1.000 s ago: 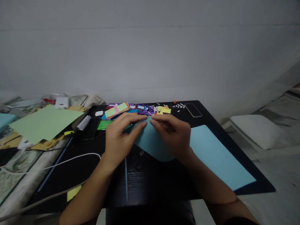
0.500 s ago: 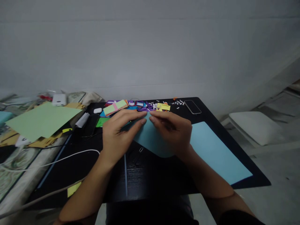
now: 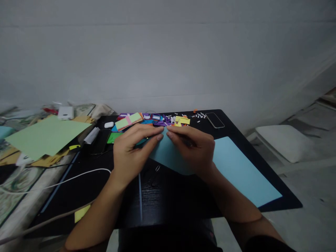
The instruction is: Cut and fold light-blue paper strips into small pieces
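A light blue sheet of paper (image 3: pixel 168 154) is held up over the dark table between my two hands. My left hand (image 3: pixel 132 148) pinches its upper edge between thumb and index finger. Close beside it, my right hand (image 3: pixel 195 147) pinches the same edge, its other fingers curled and partly hidden. The fingertips of both hands almost meet at the top of the paper. Below the paper lies a small pair of scissors (image 3: pixel 157 168), dim against the black surface. To the right rests a second light blue sheet (image 3: pixel 244 175), partly covered by my right forearm.
Behind my hands are a banded stack of coloured paper strips (image 3: pixel 128 121), paper scraps (image 3: pixel 168 120) and a phone (image 3: pixel 215 120). A white earbud case (image 3: pixel 109 124) is at the left. Green paper (image 3: pixel 47 136) tops the side clutter; a white cable (image 3: pixel 86 171) crosses the table.
Both hands keep their pinch on the blue sheet. The sheet's lower edge has risen slightly; the view has shifted a little.
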The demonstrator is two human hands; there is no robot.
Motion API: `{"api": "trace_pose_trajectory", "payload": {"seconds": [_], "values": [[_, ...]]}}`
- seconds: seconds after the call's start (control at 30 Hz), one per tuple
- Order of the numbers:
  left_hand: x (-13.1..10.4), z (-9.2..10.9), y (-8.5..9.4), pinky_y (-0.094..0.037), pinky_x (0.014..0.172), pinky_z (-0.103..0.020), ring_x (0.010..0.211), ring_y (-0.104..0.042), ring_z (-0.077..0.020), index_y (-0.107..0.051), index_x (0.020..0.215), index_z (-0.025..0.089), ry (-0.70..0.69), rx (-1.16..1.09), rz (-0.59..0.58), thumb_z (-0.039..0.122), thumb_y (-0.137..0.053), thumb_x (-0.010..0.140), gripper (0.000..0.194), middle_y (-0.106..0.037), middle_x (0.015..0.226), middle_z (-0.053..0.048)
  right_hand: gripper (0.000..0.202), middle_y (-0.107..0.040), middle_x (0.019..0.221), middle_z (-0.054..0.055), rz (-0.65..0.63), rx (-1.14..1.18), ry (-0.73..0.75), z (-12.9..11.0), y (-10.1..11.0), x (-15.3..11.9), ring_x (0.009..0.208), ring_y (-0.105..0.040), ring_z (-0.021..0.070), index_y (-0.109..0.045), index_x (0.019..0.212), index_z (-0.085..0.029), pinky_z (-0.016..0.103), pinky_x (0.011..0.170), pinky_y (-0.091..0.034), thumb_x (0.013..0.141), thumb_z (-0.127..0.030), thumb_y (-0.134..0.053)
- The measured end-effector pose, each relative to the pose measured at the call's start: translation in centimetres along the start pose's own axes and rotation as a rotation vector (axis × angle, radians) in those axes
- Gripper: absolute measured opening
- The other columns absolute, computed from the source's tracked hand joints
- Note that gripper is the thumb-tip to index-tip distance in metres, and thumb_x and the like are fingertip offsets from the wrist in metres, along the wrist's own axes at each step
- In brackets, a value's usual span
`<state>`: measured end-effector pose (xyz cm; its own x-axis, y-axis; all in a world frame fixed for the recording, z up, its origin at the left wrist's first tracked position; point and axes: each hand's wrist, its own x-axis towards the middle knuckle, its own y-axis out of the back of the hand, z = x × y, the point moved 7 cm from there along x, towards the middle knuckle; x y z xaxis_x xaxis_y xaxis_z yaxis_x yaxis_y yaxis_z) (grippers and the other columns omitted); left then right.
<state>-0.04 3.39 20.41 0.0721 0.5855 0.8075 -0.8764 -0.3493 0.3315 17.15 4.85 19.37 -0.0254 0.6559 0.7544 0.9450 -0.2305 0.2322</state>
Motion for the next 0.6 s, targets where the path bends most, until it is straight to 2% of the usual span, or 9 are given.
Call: {"api": "trace_pose_trajectory", "payload": {"seconds": [0.23,0.37,0.5,0.53,0.6], "values": [[-0.1,-0.2,-0.1,-0.059,0.085,-0.033,0.091,-0.073,-0.0159,-0.079,0.106,0.028,0.041,-0.021,-0.009,0.013,-0.076,0.088,0.024,-0.078,0.098,-0.001,0.018,-0.082,0.097,0.000,-0.053,0.014,-0.078,0.7,-0.5,-0.2,0.077,-0.076,0.0157,-0.079,0.107,-0.028,0.030,0.074,-0.065,0.089,-0.025,-0.074],[-0.1,-0.3,0.0,-0.059,0.087,-0.033,0.093,-0.073,-0.0166,-0.078,0.107,0.027,0.053,0.001,-0.032,0.016,-0.076,0.088,0.022,-0.079,0.099,-0.002,0.015,-0.082,0.092,-0.002,-0.037,0.045,-0.118,1.1,-0.2,-0.2,0.074,-0.076,0.0162,-0.080,0.102,-0.030,0.032,0.076,-0.066,0.087,-0.026,-0.077],[0.0,-2.4,0.2,-0.059,0.073,-0.027,0.081,-0.073,-0.0152,-0.072,0.121,0.026,0.230,-0.029,-0.203,0.024,-0.080,0.086,0.036,-0.078,0.093,-0.002,0.016,-0.081,0.091,-0.001,0.064,0.063,-0.147,1.5,1.4,0.6,0.076,-0.077,0.0166,-0.081,0.097,-0.029,0.031,0.073,-0.067,0.084,-0.020,-0.080],[0.1,-2.9,0.3,-0.059,0.072,-0.026,0.080,-0.072,-0.0151,-0.073,0.119,0.025,0.267,-0.060,-0.238,0.025,-0.080,0.085,0.034,-0.077,0.091,-0.002,0.017,-0.081,0.091,0.000,0.108,0.079,-0.154,1.7,2.0,0.8,0.077,-0.077,0.0168,-0.081,0.097,-0.028,0.031,0.074,-0.067,0.083,-0.018,-0.080],[0.4,-3.9,1.0,-0.059,0.069,-0.026,0.080,-0.072,-0.0156,-0.076,0.109,0.024,0.309,-0.156,-0.223,0.027,-0.082,0.083,0.026,-0.077,0.092,-0.003,0.021,-0.080,0.090,0.000,0.187,0.130,-0.179,2.2,3.1,1.2,0.079,-0.077,0.0173,-0.080,0.099,-0.026,0.032,0.075,-0.067,0.080,-0.016,-0.082]]}}
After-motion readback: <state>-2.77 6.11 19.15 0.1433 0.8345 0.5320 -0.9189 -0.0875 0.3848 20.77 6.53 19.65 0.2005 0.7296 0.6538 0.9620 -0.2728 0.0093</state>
